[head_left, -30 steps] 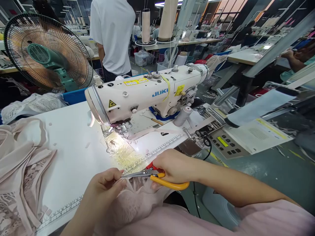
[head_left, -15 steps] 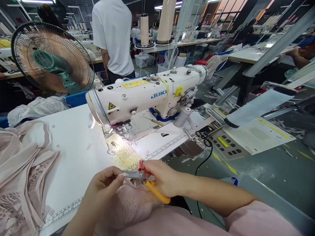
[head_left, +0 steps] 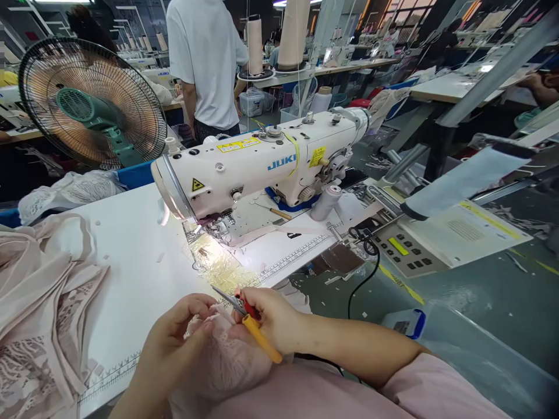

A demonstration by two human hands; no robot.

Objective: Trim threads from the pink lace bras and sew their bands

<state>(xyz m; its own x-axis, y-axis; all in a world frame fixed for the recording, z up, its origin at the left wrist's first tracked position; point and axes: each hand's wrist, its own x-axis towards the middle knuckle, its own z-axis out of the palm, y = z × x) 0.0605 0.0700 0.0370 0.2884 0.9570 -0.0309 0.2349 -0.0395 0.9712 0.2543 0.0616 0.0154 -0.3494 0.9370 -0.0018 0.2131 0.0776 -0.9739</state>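
My right hand (head_left: 273, 317) is closed around scissors (head_left: 248, 319) with a yellow and red handle, their blades pointing up and to the left. My left hand (head_left: 181, 337) pinches pale pink lace fabric (head_left: 227, 361) bunched at the table's front edge, just left of the blades. Both hands meet over that fabric. Behind them stands a white JUKI sewing machine (head_left: 262, 166) with its lamp lighting the needle area (head_left: 213, 230).
A pile of pink lace garments (head_left: 39, 308) lies on the white table (head_left: 131, 262) at the left. A green fan (head_left: 89, 105) stands at the back left. A control panel (head_left: 404, 250) and papers sit at the right. A person in a white shirt (head_left: 205, 58) stands behind.
My right hand has drawn the scissors left and toward me, and the blades have tipped from level to pointing up-left. My left hand has closed in on the lace.
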